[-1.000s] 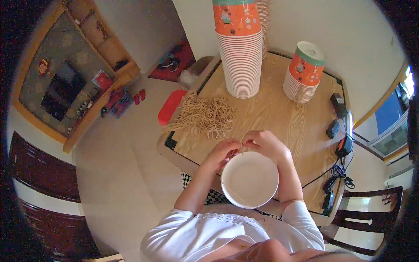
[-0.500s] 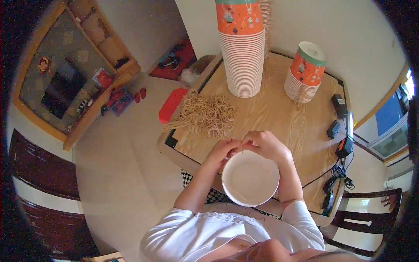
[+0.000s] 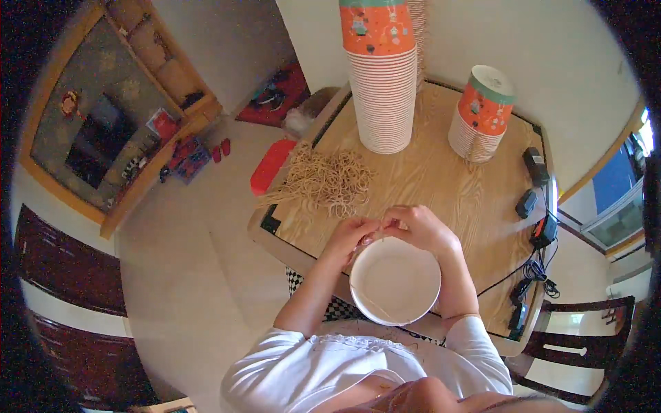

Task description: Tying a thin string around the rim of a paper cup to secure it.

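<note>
A white paper bucket (image 3: pixel 396 282) stands close to my body at the near table edge, its open mouth facing up. My left hand (image 3: pixel 353 237) and my right hand (image 3: pixel 418 228) meet at its far rim, fingers pinched together. A short bit of thin tan cord (image 3: pixel 382 235) shows between the fingertips; most of it is hidden by the hands. Another thin strand lies along the bucket's inner wall at the near left. Beyond my left hand, a tangled heap of tan cords (image 3: pixel 327 180) covers the table's left corner.
A tall stack of nested paper buckets (image 3: pixel 384 103) with orange and green print rises at the back. A shorter upside-down stack (image 3: pixel 482 113) stands to its right. A red plastic container (image 3: pixel 272 167) sits by the left edge. Black adapters (image 3: pixel 536 167) and cables line the right side.
My fingers shift very slightly at the far rim. The bucket and everything else stay in place.
</note>
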Demonstrator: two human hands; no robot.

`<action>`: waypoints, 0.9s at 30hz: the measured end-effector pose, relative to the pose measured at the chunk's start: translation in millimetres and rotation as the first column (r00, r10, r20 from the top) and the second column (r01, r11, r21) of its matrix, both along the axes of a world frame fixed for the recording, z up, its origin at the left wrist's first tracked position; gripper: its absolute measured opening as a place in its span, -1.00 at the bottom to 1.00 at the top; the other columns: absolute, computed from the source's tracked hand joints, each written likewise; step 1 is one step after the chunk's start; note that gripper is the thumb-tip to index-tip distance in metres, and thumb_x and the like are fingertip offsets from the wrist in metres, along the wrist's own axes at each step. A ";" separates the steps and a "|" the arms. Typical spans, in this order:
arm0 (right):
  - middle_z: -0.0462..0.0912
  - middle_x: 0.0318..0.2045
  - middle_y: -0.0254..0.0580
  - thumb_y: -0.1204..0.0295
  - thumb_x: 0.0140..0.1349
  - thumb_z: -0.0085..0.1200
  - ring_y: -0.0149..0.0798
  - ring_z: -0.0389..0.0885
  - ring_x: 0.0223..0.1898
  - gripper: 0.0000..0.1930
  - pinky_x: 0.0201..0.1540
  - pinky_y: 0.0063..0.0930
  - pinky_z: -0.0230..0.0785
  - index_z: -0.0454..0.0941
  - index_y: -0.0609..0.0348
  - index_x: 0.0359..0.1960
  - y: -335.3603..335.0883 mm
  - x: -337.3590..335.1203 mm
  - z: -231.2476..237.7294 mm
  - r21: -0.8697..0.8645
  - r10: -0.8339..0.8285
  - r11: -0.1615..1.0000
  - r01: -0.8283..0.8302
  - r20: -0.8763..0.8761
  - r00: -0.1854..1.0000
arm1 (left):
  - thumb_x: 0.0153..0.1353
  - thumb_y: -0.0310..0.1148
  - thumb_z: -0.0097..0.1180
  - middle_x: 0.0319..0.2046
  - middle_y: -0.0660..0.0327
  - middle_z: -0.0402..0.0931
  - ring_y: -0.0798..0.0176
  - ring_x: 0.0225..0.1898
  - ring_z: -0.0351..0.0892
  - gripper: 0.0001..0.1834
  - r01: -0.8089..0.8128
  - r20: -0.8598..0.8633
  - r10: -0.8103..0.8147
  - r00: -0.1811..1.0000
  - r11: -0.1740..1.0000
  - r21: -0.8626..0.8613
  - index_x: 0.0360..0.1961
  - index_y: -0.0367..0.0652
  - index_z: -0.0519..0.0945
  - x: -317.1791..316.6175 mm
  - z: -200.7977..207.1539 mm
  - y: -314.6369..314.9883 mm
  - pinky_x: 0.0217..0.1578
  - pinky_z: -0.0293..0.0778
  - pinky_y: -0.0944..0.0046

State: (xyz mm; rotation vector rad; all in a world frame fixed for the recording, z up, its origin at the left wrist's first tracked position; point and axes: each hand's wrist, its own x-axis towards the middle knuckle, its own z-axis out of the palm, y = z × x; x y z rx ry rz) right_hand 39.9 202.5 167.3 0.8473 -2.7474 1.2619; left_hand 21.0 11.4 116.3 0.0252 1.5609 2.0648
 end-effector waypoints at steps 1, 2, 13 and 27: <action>0.57 -0.42 -0.11 0.37 0.09 0.10 0.02 0.56 -0.36 -0.87 -0.31 -0.19 0.41 0.52 0.13 -0.36 0.3 0.0 0.2 -0.010 0.003 1.000 -0.003 -0.003 1.000 | 0.14 -0.28 0.17 -0.65 0.42 0.40 0.56 -0.65 0.28 -0.83 0.003 -0.009 -0.003 1.000 1.000 0.001 -0.44 -0.16 0.57 -0.4 -0.1 0.1 -0.65 0.14 0.55; 0.57 -0.42 -0.11 0.37 0.09 0.10 0.02 0.56 -0.36 -0.87 -0.31 -0.19 0.41 0.52 0.13 -0.36 0.4 -0.4 -0.3 -0.010 0.004 1.000 -0.004 -0.003 1.000 | 0.14 -0.28 0.17 -0.65 0.42 0.40 0.56 -0.65 0.28 -0.83 0.002 -0.008 -0.002 1.000 1.000 0.002 -0.44 -0.16 0.57 -0.3 0.3 0.5 -0.65 0.14 0.55; 0.60 -0.49 -0.13 0.48 0.02 0.16 -0.12 0.60 -0.41 -0.89 -0.36 -0.34 0.42 0.54 0.18 -0.39 -1.1 -0.8 -3.9 -0.017 -0.019 1.000 0.018 -0.052 0.998 | 0.11 -0.29 0.18 -0.64 0.40 0.42 0.54 -0.64 0.32 -0.84 -0.014 0.050 0.013 0.999 1.000 0.025 -0.50 -0.12 0.54 4.6 15.4 6.0 -0.63 0.21 0.51; 0.60 -0.45 -0.14 0.41 0.06 0.11 -0.05 0.59 -0.39 -0.88 -0.34 -0.25 0.42 0.53 0.12 -0.36 -0.6 -3.8 -6.8 0.089 -0.025 0.996 0.026 -0.017 1.000 | 0.12 -0.28 0.15 -0.55 0.36 0.44 0.47 -0.54 0.39 -0.84 0.044 0.158 -0.071 0.985 0.984 0.170 -0.43 -0.12 0.52 -4.4 -8.3 1.7 -0.52 0.31 0.45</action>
